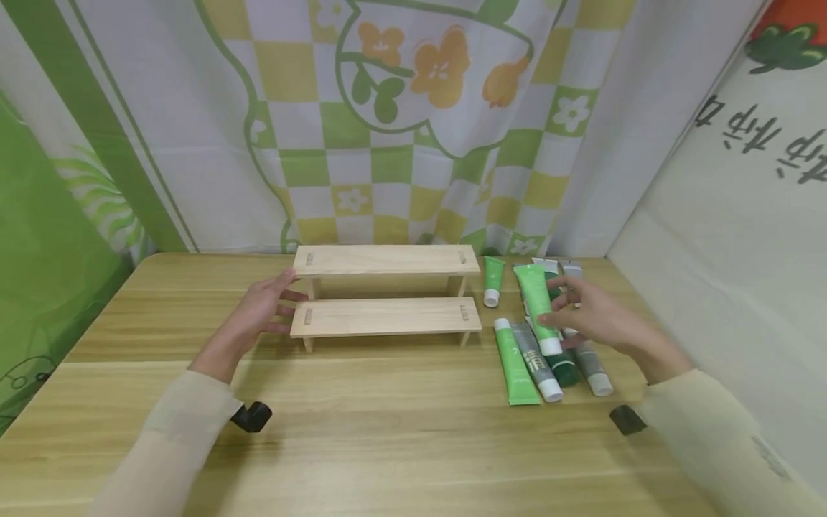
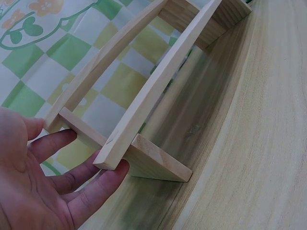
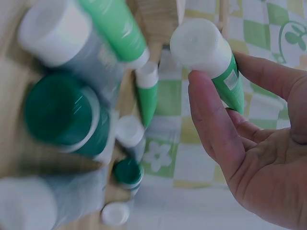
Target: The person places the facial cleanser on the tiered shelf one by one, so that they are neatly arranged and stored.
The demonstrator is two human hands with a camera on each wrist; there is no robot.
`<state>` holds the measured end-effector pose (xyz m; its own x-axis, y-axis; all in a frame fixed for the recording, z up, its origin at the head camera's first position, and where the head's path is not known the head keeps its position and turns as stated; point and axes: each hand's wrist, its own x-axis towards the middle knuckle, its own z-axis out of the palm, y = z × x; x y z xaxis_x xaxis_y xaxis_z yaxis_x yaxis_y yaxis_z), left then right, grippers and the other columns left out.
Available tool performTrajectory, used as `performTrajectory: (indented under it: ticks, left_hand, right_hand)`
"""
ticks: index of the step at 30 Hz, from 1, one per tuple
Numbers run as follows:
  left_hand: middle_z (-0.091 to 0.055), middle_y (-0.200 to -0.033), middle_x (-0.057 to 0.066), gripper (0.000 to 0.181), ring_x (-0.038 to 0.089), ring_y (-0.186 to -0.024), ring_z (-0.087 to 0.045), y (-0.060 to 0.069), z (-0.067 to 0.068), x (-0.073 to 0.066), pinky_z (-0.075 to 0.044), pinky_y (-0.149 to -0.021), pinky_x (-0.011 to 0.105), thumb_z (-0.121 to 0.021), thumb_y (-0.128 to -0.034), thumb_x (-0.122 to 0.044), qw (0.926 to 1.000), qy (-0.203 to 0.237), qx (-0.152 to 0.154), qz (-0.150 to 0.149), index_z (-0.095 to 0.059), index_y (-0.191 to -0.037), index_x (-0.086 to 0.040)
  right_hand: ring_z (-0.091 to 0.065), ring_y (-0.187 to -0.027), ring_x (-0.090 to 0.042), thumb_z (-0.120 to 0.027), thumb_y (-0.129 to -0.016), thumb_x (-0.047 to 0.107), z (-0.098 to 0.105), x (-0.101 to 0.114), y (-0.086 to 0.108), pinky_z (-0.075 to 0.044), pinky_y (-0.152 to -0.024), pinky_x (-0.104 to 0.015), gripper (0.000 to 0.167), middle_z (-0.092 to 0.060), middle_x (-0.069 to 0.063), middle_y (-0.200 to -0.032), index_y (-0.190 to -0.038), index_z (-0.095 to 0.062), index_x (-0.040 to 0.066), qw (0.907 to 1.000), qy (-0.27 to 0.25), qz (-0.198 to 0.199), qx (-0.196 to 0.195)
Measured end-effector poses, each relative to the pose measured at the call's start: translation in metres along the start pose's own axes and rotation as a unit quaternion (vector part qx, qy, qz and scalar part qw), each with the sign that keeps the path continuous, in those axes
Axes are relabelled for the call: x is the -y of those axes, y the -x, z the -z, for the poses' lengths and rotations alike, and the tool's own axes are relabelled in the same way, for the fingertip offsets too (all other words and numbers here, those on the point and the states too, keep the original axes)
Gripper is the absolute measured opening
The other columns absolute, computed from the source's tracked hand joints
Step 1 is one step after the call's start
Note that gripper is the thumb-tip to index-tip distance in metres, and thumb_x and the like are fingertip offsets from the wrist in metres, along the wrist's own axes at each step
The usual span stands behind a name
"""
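Observation:
My left hand (image 1: 261, 309) rests against the left end of a two-tier wooden shelf (image 1: 385, 316). In the left wrist view its fairly straight fingers (image 2: 98, 189) touch the ends of the boards, with the thumb by the upper board. On the right, my right hand (image 1: 594, 312) pinches a green squeeze tube (image 1: 538, 301) between thumb and fingers, its white cap (image 3: 199, 45) towards the wrist camera. The tube is raised over a cluster of tubes, including a grey tube (image 1: 538, 362), a dark green one (image 1: 564, 370) and another light green tube (image 1: 515, 362).
A small green tube (image 1: 493, 280) stands or lies just right of the shelf's upper tier. Behind the wooden table (image 1: 362, 431) hangs a checked curtain (image 1: 400, 172); a white wall sheet (image 1: 730, 237) borders the right side. A thin dark cable (image 1: 26, 373) shows at far left.

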<state>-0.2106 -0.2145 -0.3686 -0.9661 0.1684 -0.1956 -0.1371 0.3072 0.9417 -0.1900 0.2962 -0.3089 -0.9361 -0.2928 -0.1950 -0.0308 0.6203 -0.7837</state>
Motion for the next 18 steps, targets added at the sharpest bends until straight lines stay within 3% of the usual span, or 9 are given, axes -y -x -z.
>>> performTrajectory:
  ticks: [12, 18]
  left_hand:
    - [-0.047, -0.143, 0.032, 0.075, 0.042, -0.117, -0.057, -0.003, -0.001, -0.001, -0.059, -0.079, 0.040, -0.025, -0.1073, -0.055, 0.9999, -0.002, -0.009, 0.008, -0.021, -0.158, 0.000]
    - [-0.048, -0.142, 0.030, 0.076, 0.041, -0.116, -0.056, -0.002, -0.002, -0.002, -0.059, -0.079, 0.040, -0.027, -0.1069, -0.056, 0.9997, 0.000, -0.020, 0.014, -0.022, -0.158, 0.001]
  right_hand:
    - [-0.066, -0.082, -0.032, -0.074, -0.093, 0.014, -0.028, 0.059, -0.030, -0.062, -0.069, -0.046, 0.075, -0.051, -0.024, -0.117, -0.152, -0.029, 0.001, 0.9992, -0.009, 0.039, 0.001]
    - [-0.066, -0.087, -0.033, -0.075, -0.092, 0.011, -0.041, 0.083, -0.050, -0.062, -0.068, -0.044, 0.071, -0.052, -0.024, -0.117, -0.149, -0.033, 0.002, 0.9980, -0.010, 0.062, 0.005]
